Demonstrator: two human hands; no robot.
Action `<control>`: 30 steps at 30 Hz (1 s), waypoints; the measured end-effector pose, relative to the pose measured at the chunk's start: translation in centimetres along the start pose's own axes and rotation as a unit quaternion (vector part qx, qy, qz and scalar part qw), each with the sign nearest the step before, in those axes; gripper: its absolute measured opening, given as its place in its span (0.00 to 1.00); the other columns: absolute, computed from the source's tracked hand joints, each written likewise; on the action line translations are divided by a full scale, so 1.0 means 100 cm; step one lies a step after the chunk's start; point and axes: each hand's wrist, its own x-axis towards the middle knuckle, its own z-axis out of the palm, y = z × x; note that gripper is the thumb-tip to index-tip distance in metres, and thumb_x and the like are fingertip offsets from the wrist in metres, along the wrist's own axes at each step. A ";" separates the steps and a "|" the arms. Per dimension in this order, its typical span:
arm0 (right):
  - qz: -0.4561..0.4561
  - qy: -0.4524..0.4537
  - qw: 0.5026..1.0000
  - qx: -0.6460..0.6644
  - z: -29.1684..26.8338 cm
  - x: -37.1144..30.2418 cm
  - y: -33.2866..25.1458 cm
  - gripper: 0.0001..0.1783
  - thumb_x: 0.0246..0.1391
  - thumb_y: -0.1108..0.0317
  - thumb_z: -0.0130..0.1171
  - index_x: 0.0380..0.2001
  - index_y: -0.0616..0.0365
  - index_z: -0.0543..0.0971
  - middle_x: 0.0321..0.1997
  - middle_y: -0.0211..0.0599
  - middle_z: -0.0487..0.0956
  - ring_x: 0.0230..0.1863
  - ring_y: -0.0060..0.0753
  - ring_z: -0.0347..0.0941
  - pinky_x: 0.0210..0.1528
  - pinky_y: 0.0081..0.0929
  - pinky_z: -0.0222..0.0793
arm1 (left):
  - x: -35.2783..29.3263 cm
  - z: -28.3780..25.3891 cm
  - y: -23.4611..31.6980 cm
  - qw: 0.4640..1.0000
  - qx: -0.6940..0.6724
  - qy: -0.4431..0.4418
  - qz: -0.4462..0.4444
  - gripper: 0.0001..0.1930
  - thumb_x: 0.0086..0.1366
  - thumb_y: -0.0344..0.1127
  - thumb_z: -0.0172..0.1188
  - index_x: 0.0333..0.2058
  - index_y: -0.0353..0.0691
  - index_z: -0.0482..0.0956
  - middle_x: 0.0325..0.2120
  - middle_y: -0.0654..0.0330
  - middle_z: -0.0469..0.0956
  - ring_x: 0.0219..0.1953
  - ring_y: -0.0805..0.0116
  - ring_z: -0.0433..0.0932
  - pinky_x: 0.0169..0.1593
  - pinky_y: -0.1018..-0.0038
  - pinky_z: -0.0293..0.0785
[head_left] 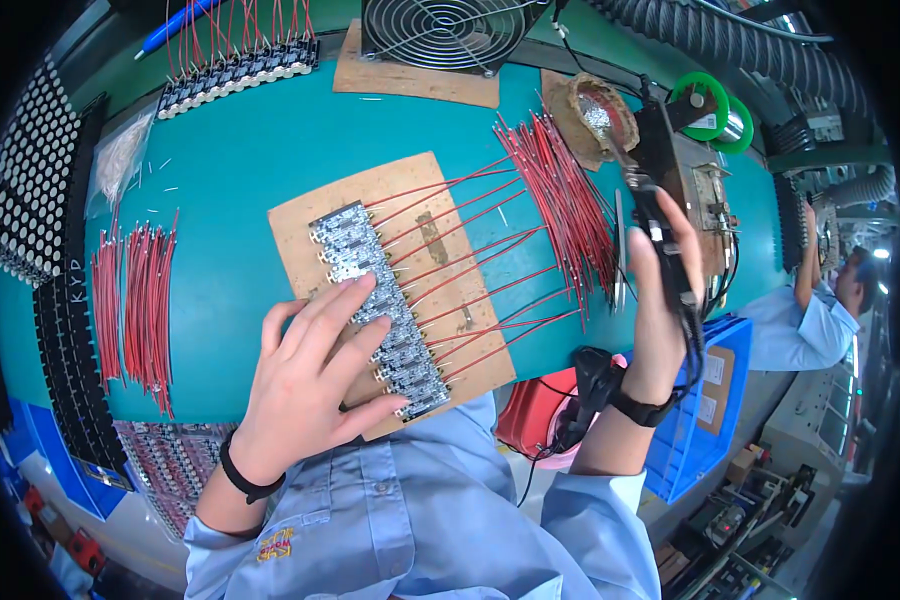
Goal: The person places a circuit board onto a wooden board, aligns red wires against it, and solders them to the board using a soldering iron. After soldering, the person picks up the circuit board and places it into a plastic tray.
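Note:
My left hand (305, 370) lies with spread fingers on a strip of small circuit boards (410, 345), its fingertips touching the boards. Under the strip is a tan board (318, 205). Several red wires run from the strip's right side to a loose bundle of red wires (560, 195). My right hand (662, 310) is closed around a soldering iron (650, 205). The iron's tip end reaches into a round, crusted dish (595, 112) with silvery bits inside, at the far right.
Two wire bundles (148, 310) lie at left, beside a plastic bag (120, 160) and black board strips (65, 350). A fan (450, 30) and wired boards (240, 80) stand at the back. Solder spools (710, 110) sit far right; a blue crate (705, 420) and co-worker (800, 320) are beyond.

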 end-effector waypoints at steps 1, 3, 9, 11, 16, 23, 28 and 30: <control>-0.015 0.022 1.000 0.015 0.000 0.000 0.002 0.25 0.51 0.71 0.58 0.53 0.63 0.69 0.40 0.31 0.74 0.37 0.17 0.68 0.40 0.13 0.63 | 0.001 0.000 0.000 1.000 -0.002 -0.001 0.001 0.30 0.45 0.49 0.68 0.45 0.40 0.73 0.56 0.51 0.64 0.55 0.55 0.68 0.51 0.59 0.59; -0.023 0.041 0.998 0.031 0.000 0.000 0.005 0.24 0.52 0.71 0.57 0.53 0.63 0.69 0.40 0.31 0.74 0.38 0.18 0.68 0.41 0.13 0.63 | 0.001 0.000 0.000 1.000 -0.008 -0.005 0.004 0.30 0.44 0.49 0.69 0.45 0.41 0.73 0.56 0.51 0.64 0.55 0.55 0.68 0.51 0.59 0.60; 0.026 0.045 0.992 0.113 -0.016 -0.021 0.015 0.22 0.54 0.63 0.55 0.51 0.59 0.70 0.42 0.30 0.72 0.36 0.15 0.65 0.39 0.16 0.61 | 0.000 0.002 -0.002 1.000 -0.008 -0.009 -0.012 0.30 0.44 0.49 0.68 0.45 0.41 0.73 0.57 0.52 0.64 0.54 0.55 0.67 0.51 0.59 0.60; 0.048 -0.006 0.936 0.349 -0.031 -0.049 0.023 0.24 0.53 0.58 0.58 0.51 0.58 0.68 0.38 0.29 0.70 0.34 0.19 0.64 0.38 0.19 0.62 | 0.001 0.002 -0.002 1.000 -0.014 -0.012 -0.004 0.30 0.44 0.49 0.68 0.45 0.41 0.73 0.57 0.52 0.64 0.54 0.55 0.68 0.51 0.60 0.60; 0.085 -0.026 0.929 0.359 -0.031 -0.113 0.024 0.31 0.40 0.46 0.69 0.38 0.59 0.69 0.27 0.29 0.67 0.27 0.26 0.62 0.29 0.25 0.55 | 0.001 0.000 -0.003 0.999 -0.017 -0.025 -0.014 0.30 0.44 0.49 0.68 0.45 0.42 0.73 0.57 0.52 0.64 0.54 0.56 0.67 0.51 0.60 0.60; -0.110 -0.195 0.950 0.217 -0.043 -0.112 0.017 0.26 0.35 0.55 0.74 0.32 0.60 0.73 0.20 0.33 0.73 0.17 0.28 0.66 0.21 0.25 0.56 | 0.000 0.000 -0.005 1.000 -0.001 -0.026 -0.011 0.29 0.44 0.49 0.68 0.44 0.41 0.73 0.57 0.53 0.64 0.54 0.56 0.68 0.50 0.61 0.60; -0.162 -0.226 0.944 0.178 -0.043 -0.107 0.018 0.25 0.35 0.56 0.74 0.31 0.61 0.74 0.17 0.33 0.72 0.16 0.28 0.67 0.18 0.24 0.54 | 0.000 0.001 -0.003 1.000 -0.007 -0.020 -0.009 0.29 0.45 0.49 0.67 0.45 0.41 0.73 0.57 0.52 0.64 0.54 0.56 0.68 0.50 0.62 0.60; -0.163 -0.225 0.944 0.176 -0.041 -0.107 0.017 0.25 0.35 0.57 0.74 0.31 0.61 0.74 0.17 0.33 0.72 0.15 0.28 0.67 0.18 0.24 0.54 | 0.000 0.002 -0.004 1.000 -0.010 -0.018 -0.009 0.29 0.45 0.49 0.67 0.45 0.41 0.73 0.57 0.52 0.64 0.54 0.56 0.68 0.50 0.62 0.61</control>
